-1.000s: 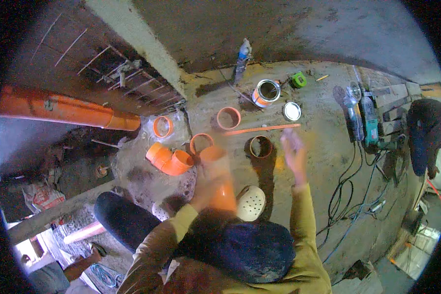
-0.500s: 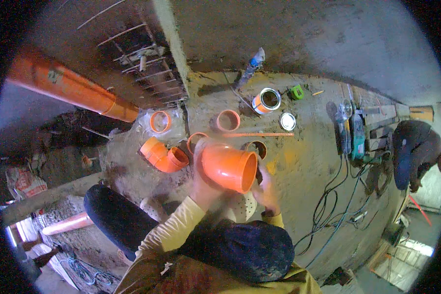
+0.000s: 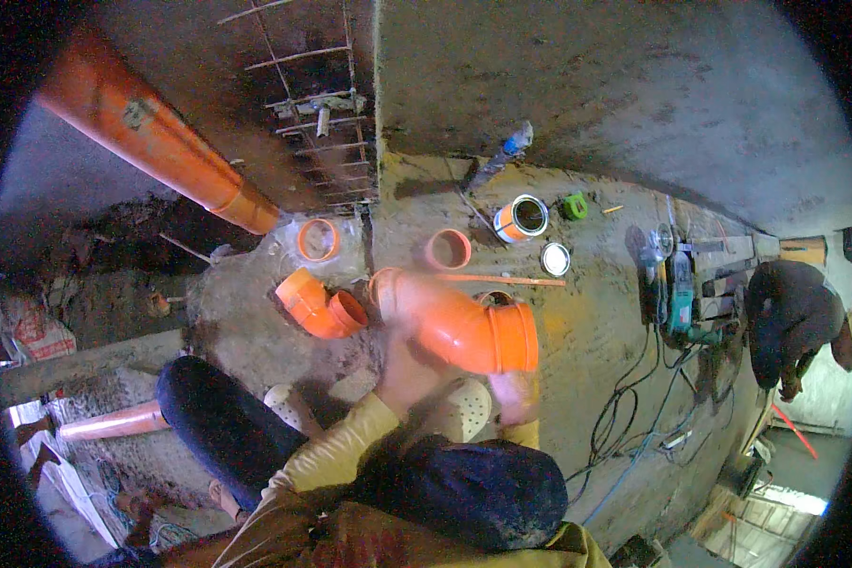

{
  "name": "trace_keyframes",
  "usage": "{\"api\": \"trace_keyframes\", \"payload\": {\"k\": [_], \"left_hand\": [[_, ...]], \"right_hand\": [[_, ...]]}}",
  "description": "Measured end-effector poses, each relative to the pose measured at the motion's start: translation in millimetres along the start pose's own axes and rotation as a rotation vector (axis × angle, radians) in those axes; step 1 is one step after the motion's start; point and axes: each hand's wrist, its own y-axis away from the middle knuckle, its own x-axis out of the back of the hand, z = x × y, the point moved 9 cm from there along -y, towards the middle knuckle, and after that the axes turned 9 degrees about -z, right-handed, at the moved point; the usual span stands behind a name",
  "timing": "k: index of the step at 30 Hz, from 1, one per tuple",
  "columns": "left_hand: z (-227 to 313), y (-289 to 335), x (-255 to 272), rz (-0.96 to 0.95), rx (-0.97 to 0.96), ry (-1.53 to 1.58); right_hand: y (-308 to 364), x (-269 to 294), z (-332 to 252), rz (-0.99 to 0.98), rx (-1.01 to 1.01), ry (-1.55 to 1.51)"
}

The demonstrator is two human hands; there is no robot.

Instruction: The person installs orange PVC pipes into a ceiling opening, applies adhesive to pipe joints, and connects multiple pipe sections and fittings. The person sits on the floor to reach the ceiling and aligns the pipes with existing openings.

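Note:
Both hands are on a large orange plastic pipe elbow (image 3: 464, 331) in front of me, above the floor. My left hand (image 3: 409, 364), smeared by motion, grips its left part; the elbow partly hides the fingers. Below the socket on its right end, my right hand (image 3: 515, 396) is closed against the pipe, with most fingers behind it. The socket points right and downward. Just left of it, a second orange elbow fitting (image 3: 317, 305) lies on the floor. Beyond the held elbow sits a short orange pipe ring (image 3: 448, 250), and another ring (image 3: 494, 298) is half hidden behind it.
An orange ring (image 3: 319, 240) lies on plastic sheet. An open can (image 3: 522, 220), its lid (image 3: 555, 258), a green tape measure (image 3: 575, 205) and a thin strip (image 3: 502, 279) lie beyond. Right are a teal power tool (image 3: 680, 301), cables (image 3: 625, 398) and a bent-over person (image 3: 793, 317).
The held elbow has turned: its open end, which faced me, now points right and downward. My right hand has moved below the socket. The whole view has shifted slightly.

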Motion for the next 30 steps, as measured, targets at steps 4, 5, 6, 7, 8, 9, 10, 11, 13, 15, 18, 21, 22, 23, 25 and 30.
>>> {"api": "trace_keyframes", "payload": {"k": [4, 5, 6, 7, 8, 9, 10, 11, 13, 15, 18, 21, 22, 23, 25, 30], "left_hand": [[-8, 1, 1, 0.013, 0.007, 0.12], [-14, -2, 2, 0.029, 0.007, 0.152], [-20, -6, 5, 0.045, 0.006, 0.185], [-21, -13, 9, 0.052, -0.001, 0.213], [-21, -19, 14, 0.057, -0.008, 0.243], [-14, -20, 43, 0.061, -0.054, 0.145], [-14, -25, 66, 0.036, 0.079, -0.301], [-10, -24, 91, 0.018, 0.214, -0.748], [-11, -23, 114, 0.003, 0.225, -0.756], [-12, -21, 115, -0.013, -0.046, 0.109], [-33, -16, 103, -0.023, 0.119, 0.03], [-46, -2, 95, -0.009, 0.233, -0.051], [-30, 9, 115, 0.088, 0.175, -0.509], [-9, 31, 141, 0.187, 0.111, -0.964], [29, 60, 178, 0.382, 0.079, -1.333], [103, 36, 100, 0.597, -0.302, -0.446]], "right_hand": [[-17, -26, -43, -0.329, -0.058, 0.387], [-18, -31, -46, -0.36, -0.021, 0.378], [-17, -35, -48, -0.389, 0.009, 0.37], [-21, -34, -48, -0.378, 0.089, 0.25], [-25, -27, -47, -0.366, 0.166, 0.13], [-26, 14, -34, -0.225, 0.24, 0.822], [-18, 23, -34, -0.139, 0.292, 0.911], [-7, 23, -35, -0.055, 0.341, 0.873], [12, 12, -27, 0.009, 0.357, 0.753], [17, 0, -14, 0.029, 0.338, 0.688], [-1, 8, -39, 0.036, 0.386, 0.623], [-5, 20, -64, 0.022, 0.406, 0.602], [-7, 28, -70, 0.053, 0.397, 0.656], [-9, 35, -76, 0.082, 0.386, 0.711], [-14, 44, -81, 0.056, 0.424, 0.751], [-33, 80, -87, -0.082, 0.487, 0.539]]}}
